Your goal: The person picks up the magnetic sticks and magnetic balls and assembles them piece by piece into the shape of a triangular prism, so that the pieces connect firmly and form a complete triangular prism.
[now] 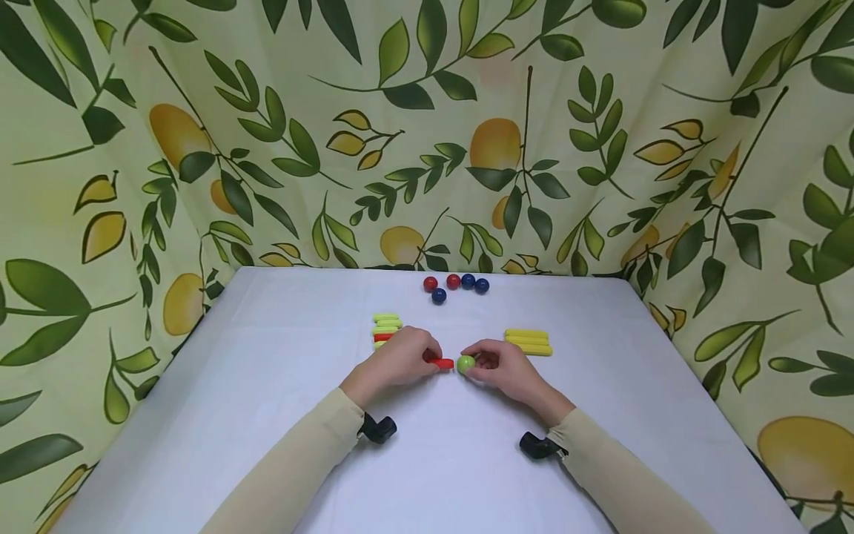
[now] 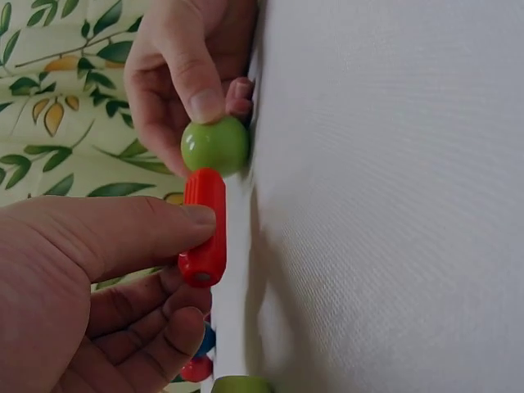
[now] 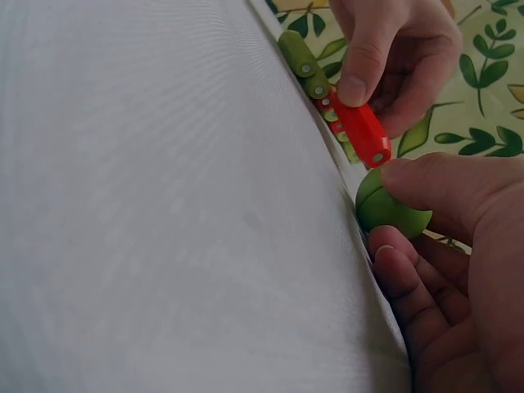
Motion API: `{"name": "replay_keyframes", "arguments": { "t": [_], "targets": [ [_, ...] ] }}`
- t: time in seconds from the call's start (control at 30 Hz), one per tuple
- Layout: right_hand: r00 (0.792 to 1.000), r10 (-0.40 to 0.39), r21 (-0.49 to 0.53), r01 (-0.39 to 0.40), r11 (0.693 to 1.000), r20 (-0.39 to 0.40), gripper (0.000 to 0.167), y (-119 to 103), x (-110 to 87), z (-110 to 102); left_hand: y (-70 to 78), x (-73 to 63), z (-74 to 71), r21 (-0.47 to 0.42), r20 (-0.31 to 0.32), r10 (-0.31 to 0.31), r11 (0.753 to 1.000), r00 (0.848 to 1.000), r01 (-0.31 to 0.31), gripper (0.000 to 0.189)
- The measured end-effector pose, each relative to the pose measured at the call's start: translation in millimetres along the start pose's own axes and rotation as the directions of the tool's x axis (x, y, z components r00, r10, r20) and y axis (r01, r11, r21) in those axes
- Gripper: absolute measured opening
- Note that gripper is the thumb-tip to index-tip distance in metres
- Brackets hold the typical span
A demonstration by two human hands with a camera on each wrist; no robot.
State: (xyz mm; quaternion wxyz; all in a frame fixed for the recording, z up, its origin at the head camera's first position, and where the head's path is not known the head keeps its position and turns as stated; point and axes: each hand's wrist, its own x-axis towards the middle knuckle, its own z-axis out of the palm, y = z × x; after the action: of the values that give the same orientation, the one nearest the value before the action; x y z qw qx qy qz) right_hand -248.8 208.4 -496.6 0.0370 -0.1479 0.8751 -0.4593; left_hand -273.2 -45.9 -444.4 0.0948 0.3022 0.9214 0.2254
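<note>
Between thumb and fingers my left hand pinches a red magnetic stick, which has a small metal disc in its end in the right wrist view. My right hand holds a green ball by thumb and fingertips, just above or on the tabletop. Stick and ball are end to end; a thin gap shows in the head view, though the left wrist view has them overlapping. Beyond the left hand lies a row of light green sticks with a red one among them, partly hidden by that hand.
Yellow sticks lie together beyond the right hand. Near the far edge of the white table sit red balls and dark blue balls. A leaf-patterned curtain stands behind the table and along both sides.
</note>
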Motion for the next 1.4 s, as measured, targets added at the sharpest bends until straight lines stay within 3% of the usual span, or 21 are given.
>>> {"name": "replay_keyframes", "arguments": {
  "t": [0.57,0.9,1.1,1.27,1.4],
  "targets": [
    [1.000,0.013,0.034,-0.012,0.999,-0.013,0.028,3,-0.2,-3,3.2,11.3,5.1,0.008,0.027,0.023,1.000,0.999,-0.023,0.015],
    [1.000,-0.003,0.034,0.004,0.999,-0.009,0.028,2,2.6,-1,2.3,5.5,5.0,0.008,-0.016,0.036,0.999,0.999,-0.036,0.015],
    [0.999,0.016,0.031,-0.017,0.999,0.034,0.028,5,-3.2,1,0.9,0.6,10.0,-0.001,0.013,0.049,0.999,0.999,-0.049,0.015],
    [1.000,-0.025,0.031,0.025,0.999,0.008,0.028,4,1.6,-2,-1.0,3.7,7.3,-0.002,-0.024,0.071,0.998,0.997,-0.071,0.014],
    [1.000,-0.025,0.034,0.025,0.999,0.014,0.027,5,5.4,-2,-3.4,6.8,5.6,0.003,-0.014,0.077,0.997,0.997,-0.077,0.015]
  ]
}}
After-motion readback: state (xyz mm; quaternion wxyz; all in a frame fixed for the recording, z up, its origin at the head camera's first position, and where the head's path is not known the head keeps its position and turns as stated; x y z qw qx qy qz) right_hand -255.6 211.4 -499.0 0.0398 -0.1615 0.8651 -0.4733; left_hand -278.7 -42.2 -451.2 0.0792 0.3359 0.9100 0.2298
